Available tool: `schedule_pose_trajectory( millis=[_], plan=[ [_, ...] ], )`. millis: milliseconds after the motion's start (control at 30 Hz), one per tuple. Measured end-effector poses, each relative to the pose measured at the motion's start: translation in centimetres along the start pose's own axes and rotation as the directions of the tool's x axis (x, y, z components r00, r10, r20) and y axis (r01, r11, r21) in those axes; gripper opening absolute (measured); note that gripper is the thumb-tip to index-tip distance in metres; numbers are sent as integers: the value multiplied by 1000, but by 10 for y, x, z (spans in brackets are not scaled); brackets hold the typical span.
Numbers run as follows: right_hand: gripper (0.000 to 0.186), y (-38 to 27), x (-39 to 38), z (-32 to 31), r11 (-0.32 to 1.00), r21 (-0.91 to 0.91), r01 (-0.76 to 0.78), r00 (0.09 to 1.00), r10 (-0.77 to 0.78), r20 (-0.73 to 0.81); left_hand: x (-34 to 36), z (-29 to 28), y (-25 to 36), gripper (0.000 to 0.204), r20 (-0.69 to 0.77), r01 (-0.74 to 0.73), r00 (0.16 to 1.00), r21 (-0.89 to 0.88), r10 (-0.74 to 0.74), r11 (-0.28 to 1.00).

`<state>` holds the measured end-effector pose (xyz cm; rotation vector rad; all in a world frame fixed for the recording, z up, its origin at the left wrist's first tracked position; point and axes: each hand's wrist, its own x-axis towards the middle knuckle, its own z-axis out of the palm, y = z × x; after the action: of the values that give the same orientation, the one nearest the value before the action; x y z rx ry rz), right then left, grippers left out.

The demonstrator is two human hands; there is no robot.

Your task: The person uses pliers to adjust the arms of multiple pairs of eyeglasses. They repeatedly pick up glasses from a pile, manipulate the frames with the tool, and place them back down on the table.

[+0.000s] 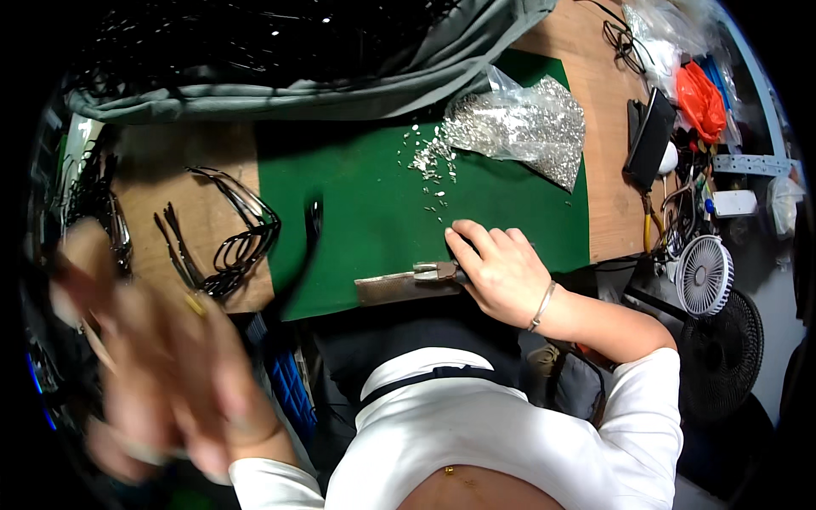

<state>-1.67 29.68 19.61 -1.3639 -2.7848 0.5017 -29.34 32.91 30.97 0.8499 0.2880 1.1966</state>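
My right hand (508, 270) rests at the near edge of a green mat (340, 187), closed round the handles of pliers (435, 272). The steel jaws point left over a worn metal plate (382, 291). My left hand (166, 365) is raised at the lower left, smeared by motion, so its grip is unreadable. A blurred, thin black piece (311, 229) stands out near it over the mat; whether the hand holds it is unclear. Small silvery pieces (433, 160) lie scattered beside a clear plastic bag (531, 127) full of more.
Black eyeglass frames (242, 242) lie on the wood at left. A grey-rimmed sack (289, 100) of glossy black items fills the far side. At right are a black case (650, 140), an orange-red bag (702, 102), a white fan (705, 274) and a larger black fan (727, 353).
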Motion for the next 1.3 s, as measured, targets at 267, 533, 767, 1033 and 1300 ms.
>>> schedule_pose_trajectory(
  millis=[267, 533, 767, 1033, 1300],
  plan=[
    [17, 26, 17, -9, 921, 370, -123, 992, 120, 31, -62, 17, -104, 65, -409, 299, 898, 291, -164, 909],
    [17, 16, 21, 17, 966, 240, -95, 992, 112, -58, -62, 18, -128, 63, -426, 284, 904, 528, -39, 800],
    [17, 7, 14, -14, 752, 613, -244, 969, 219, 116, -57, 17, -135, 101, -246, 167, 968, 466, -54, 869],
    [15, -31, -1, -17, 353, 935, -41, 957, 284, -66, -46, 26, -154, 86, -286, 132, 945, 775, 157, 618],
    [19, -23, 5, -25, -191, 916, -352, 911, 157, 382, -44, 28, -154, 85, -241, 134, 956, 866, 167, 482]
  ],
)
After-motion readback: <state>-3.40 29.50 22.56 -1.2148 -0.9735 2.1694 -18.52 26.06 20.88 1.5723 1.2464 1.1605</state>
